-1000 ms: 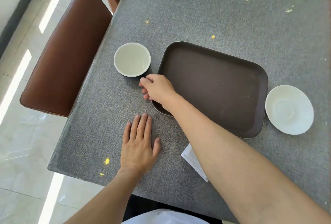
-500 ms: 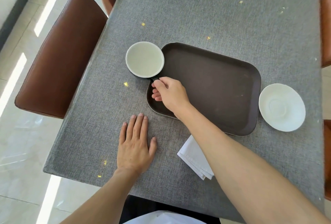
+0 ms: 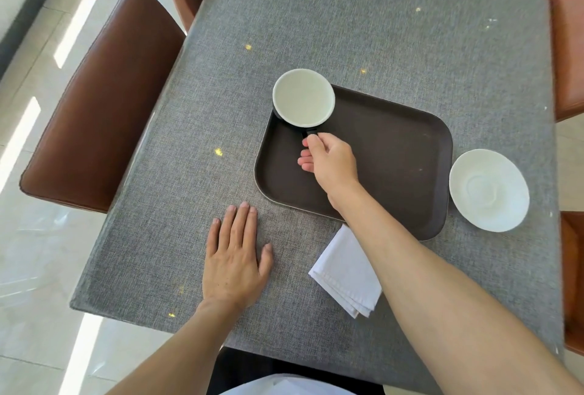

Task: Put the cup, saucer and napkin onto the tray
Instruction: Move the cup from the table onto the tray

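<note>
Chair (image 3: 94, 103): brown, stood at the left edge of the grey worktop (image 3: 379, 31).
Left hand (image 3: 235, 263): lay flat on the worktop, palm down, fingers spread, holding nothing.
Cup (image 3: 303, 97): white inside, dark outside, sat at the tray's far-left corner, its rim overhanging the edge.
Right hand (image 3: 330, 160): pinched the cup's dark handle above the tray.
Napkin (image 3: 344, 274): white, folded, lay on the worktop just beside the tray's near edge.
Tray (image 3: 395, 157): dark brown, rectangular, held only the cup.
Saucer (image 3: 489, 189): white, lay on the worktop just right of the tray.
</note>
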